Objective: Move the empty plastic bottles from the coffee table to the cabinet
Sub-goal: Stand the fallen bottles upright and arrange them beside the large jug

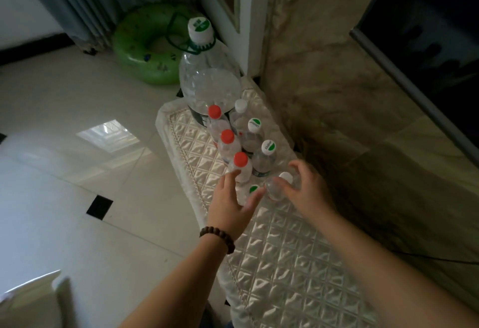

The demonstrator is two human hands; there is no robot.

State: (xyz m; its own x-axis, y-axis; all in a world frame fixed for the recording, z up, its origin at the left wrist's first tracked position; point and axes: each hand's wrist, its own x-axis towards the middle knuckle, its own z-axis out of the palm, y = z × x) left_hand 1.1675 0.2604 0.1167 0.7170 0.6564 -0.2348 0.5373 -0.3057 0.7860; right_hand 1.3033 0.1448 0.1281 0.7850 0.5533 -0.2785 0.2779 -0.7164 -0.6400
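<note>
Using the big jug [207, 78] at the cabinet's [272, 263] far end as reference: two rows of small bottles run from it toward the camera. Left hand [230, 208], fingers spread and fairly straight, touches the green-capped bottle [252, 190] nearest the camera. Right of that, right hand [305, 190] curls round a white-capped bottle [278, 186].

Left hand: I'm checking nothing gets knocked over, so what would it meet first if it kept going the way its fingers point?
Probably the nearest red-capped bottle: the left hand points up the row and its fingertips are already at that bottle's side, though depth is unclear from one view.
</note>
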